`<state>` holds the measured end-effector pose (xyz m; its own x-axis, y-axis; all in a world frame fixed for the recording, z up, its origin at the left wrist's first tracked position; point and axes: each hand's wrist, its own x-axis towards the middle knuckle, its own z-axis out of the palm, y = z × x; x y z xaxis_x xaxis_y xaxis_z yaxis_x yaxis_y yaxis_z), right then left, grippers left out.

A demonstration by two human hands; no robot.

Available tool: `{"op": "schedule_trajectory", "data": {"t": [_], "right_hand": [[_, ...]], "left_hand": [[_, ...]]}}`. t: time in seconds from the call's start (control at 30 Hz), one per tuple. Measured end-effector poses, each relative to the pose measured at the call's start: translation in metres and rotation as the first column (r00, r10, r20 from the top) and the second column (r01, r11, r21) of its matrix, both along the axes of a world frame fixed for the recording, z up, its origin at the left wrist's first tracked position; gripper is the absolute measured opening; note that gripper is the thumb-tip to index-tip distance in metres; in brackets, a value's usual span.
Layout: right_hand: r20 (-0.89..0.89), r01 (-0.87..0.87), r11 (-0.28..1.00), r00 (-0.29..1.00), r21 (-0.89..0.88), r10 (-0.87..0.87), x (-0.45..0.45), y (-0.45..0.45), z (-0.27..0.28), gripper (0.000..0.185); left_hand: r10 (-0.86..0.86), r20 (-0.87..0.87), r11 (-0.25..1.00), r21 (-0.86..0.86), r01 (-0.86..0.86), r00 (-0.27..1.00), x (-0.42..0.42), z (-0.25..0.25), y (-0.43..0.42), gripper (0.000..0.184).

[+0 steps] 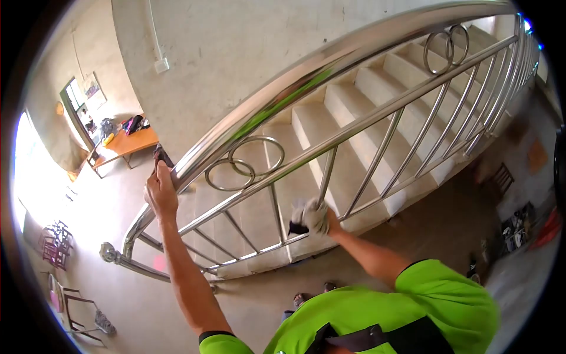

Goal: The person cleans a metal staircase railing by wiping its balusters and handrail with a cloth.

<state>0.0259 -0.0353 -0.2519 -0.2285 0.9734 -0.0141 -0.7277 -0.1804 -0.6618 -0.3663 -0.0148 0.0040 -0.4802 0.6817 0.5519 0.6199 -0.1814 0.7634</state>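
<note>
A curved stainless steel handrail (295,82) sweeps up from lower left to upper right, with thin metal balusters (374,159) under it. At its left part, my bare left hand (161,192) is raised beside the rail, its fingers closed round a small dark object (162,155) that I cannot identify. My right hand (313,217), in a pale work glove, is closed at the lower end of a baluster just above the bottom rail. Something dark (298,228) shows at its left side; whether the hand holds this or the baluster is unclear. Interlocked metal rings (244,162) decorate the railing between the hands.
Concrete stairs (354,112) rise behind the railing, beside a plain wall (224,53). A wooden table (127,144) with bags stands at the back left. Chairs (56,245) are at the left, and clutter (519,227) lies at the right. The railing ends in a round knob (108,252).
</note>
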Motion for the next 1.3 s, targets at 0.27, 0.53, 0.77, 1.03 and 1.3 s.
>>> {"op": "schedule_trajectory", "data": {"t": [0.27,0.53,0.77,1.03,1.3], "right_hand": [[0.509,0.127,0.992,0.855,-0.027,-0.096,0.012,-0.032,-0.020,0.032],[0.297,0.300,0.910,0.875,0.285,-0.381,0.115,-0.062,0.128,0.042],[0.179,0.430,0.353,0.395,0.831,-0.901,0.126,0.000,0.233,0.033],[0.240,0.422,0.754,0.770,0.504,-0.591,0.097,-0.033,0.162,0.027],[0.144,0.766,0.196,0.136,0.612,-0.980,0.193,-0.057,0.236,0.033]], "left_hand": [[-0.064,0.071,0.997,0.052,0.060,0.995,0.002,0.000,-0.002,0.051],[0.001,0.025,0.992,0.123,-0.004,1.000,0.006,-0.003,-0.001,0.058],[-0.090,0.017,0.994,0.066,0.088,0.996,-0.004,-0.010,0.005,0.057],[-0.039,-0.049,0.999,-0.027,0.038,0.998,-0.007,-0.007,0.001,0.066],[0.014,-0.079,1.000,-0.014,-0.015,0.997,-0.005,-0.007,0.002,0.061]]}}
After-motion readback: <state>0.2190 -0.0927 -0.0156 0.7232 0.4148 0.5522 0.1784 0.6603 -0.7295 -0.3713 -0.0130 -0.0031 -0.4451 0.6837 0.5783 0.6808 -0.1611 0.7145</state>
